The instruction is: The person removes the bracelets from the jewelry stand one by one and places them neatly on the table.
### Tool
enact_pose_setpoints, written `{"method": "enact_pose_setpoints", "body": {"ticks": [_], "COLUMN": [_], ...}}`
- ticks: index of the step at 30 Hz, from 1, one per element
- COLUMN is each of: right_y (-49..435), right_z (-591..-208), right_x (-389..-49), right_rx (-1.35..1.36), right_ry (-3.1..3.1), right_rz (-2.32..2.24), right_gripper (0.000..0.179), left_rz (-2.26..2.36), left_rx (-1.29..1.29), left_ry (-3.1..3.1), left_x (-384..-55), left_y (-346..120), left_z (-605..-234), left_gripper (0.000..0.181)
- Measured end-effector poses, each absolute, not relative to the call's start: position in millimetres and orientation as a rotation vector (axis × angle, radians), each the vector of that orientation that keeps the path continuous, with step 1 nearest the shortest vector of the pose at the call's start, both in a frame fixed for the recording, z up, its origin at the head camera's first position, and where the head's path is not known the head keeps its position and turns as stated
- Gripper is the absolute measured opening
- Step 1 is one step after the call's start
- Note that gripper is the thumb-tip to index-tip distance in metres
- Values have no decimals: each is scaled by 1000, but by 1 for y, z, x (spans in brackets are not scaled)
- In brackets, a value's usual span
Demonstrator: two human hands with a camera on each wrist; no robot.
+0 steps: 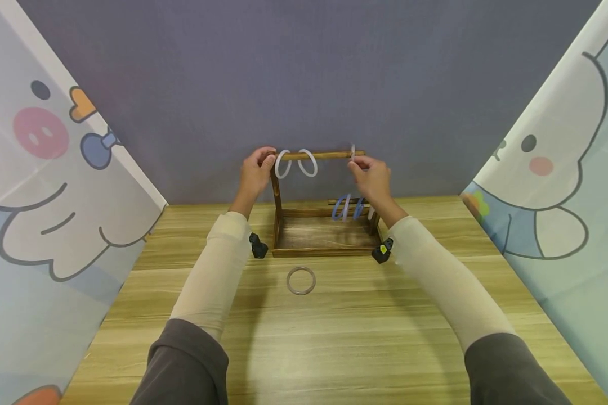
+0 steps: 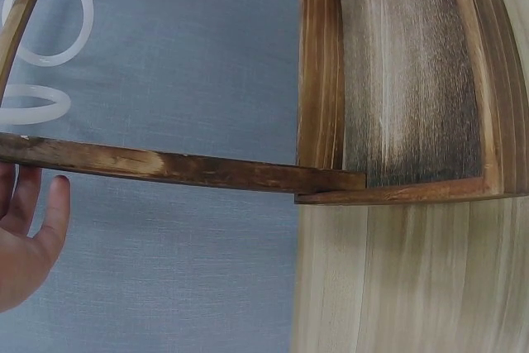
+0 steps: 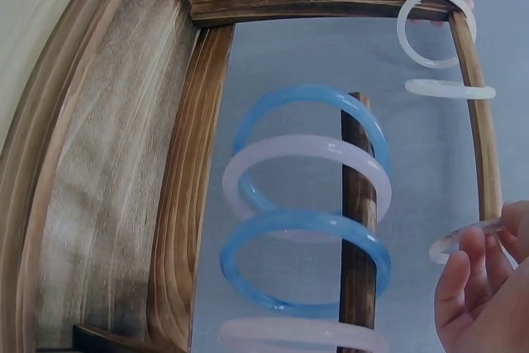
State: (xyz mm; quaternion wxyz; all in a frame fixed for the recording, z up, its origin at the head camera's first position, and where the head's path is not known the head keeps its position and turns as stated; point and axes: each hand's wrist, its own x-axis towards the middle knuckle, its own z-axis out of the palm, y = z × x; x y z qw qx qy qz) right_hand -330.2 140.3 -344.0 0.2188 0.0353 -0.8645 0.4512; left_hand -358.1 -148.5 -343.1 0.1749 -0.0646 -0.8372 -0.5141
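A dark wooden rack (image 1: 324, 252) with a tray base stands at the back of the table. My left hand (image 1: 255, 175) grips its upper left corner, where the side post (image 2: 165, 163) meets the top bar (image 1: 329, 155). At that bar's right end my right hand (image 1: 374, 177) pinches a pale translucent bangle (image 3: 445, 247) between thumb and fingers, and the bangle overlaps the bar end. Two white bangles (image 3: 402, 35) hang on the left part of the bar. Several blue (image 3: 256, 274) and pale pink bangles (image 3: 240, 175) hang on a lower, shorter bar (image 3: 357, 279).
One greyish bangle (image 1: 301, 293) lies flat on the wood-grain table (image 1: 334, 349) before the rack. Black wrist devices (image 1: 258, 247) show beside both forearms. A grey wall (image 1: 309, 73) stands behind, with cartoon-printed panels (image 1: 30, 197) to either side.
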Motion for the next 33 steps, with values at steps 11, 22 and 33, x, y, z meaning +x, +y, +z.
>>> {"method": "enact_pose_setpoints", "body": {"ticks": [11, 22, 33], "right_y": [151, 161, 173], "right_z": [-344, -345, -349], "right_x": [-329, -328, -325], "right_rx": [40, 55, 22], "right_ry": [-2403, -2378, -2388], "right_rz": [1261, 1246, 1238], "right_gripper": [26, 27, 28], "left_rz": [-1445, -1475, -1443], "left_rx": [-193, -187, -175], "left_ry": [-2366, -2351, -2372], "left_x": [-357, -356, -355], "left_y": [-149, -149, -148], "left_z": [-344, -343, -342], "left_gripper": [30, 29, 30]}}
